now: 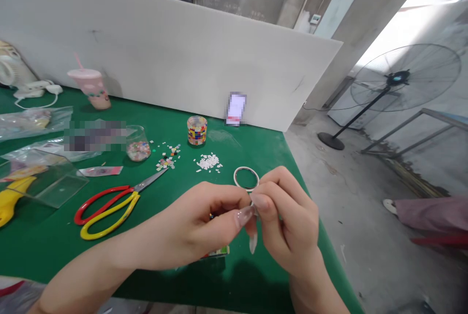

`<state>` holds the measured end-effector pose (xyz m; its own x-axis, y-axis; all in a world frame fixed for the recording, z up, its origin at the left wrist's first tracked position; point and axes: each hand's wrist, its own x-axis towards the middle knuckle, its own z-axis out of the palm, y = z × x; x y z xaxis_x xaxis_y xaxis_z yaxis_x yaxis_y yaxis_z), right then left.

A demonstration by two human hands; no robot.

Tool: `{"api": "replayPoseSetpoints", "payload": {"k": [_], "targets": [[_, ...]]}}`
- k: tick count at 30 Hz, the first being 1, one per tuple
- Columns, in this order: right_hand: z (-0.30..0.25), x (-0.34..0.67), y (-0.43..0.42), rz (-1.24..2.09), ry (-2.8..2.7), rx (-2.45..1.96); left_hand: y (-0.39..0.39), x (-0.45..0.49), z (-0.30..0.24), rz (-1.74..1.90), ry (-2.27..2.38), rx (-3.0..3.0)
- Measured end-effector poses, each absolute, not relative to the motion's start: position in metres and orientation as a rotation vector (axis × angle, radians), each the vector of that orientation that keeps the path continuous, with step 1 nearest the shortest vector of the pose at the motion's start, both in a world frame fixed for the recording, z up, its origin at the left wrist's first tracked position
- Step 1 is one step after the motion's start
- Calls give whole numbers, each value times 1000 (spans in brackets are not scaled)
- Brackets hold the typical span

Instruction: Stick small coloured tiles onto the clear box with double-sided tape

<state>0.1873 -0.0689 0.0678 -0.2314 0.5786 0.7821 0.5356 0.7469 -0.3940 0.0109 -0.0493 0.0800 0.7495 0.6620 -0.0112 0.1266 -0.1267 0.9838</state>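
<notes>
My left hand [212,221] and my right hand [287,211] meet over the front of the green table, fingertips pinched together. Between them is something small and whitish, too hidden to name. Below my left palm shows the edge of a multicoloured piece [220,251]; I cannot tell whether the hand holds it. Just beyond the fingertips is a thin white ring [235,177], like a narrow tape roll. Further back stand a clear round container with coloured mosaic bands [197,134], a pile of small white pieces [208,162] and scattered coloured pieces [167,162].
Scissors [126,199] with red and yellow handles lie open at left. Nearby are a clear cup of coloured bits [139,150], a clear plastic box [69,182] and a pink tumbler [93,90]. A phone [236,109] leans on the white board [164,55]. Right stands a fan [397,79].
</notes>
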Motion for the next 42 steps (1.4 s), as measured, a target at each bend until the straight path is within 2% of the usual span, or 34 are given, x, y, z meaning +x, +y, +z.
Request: {"api": "replayPoseSetpoints", "payload": {"k": [15, 42], "targets": [[68, 188, -70, 129, -1853, -856, -48, 15, 90, 482, 631, 1607], [71, 187, -72, 40, -1844, -874, -48, 13, 90, 463, 621, 1649]]}}
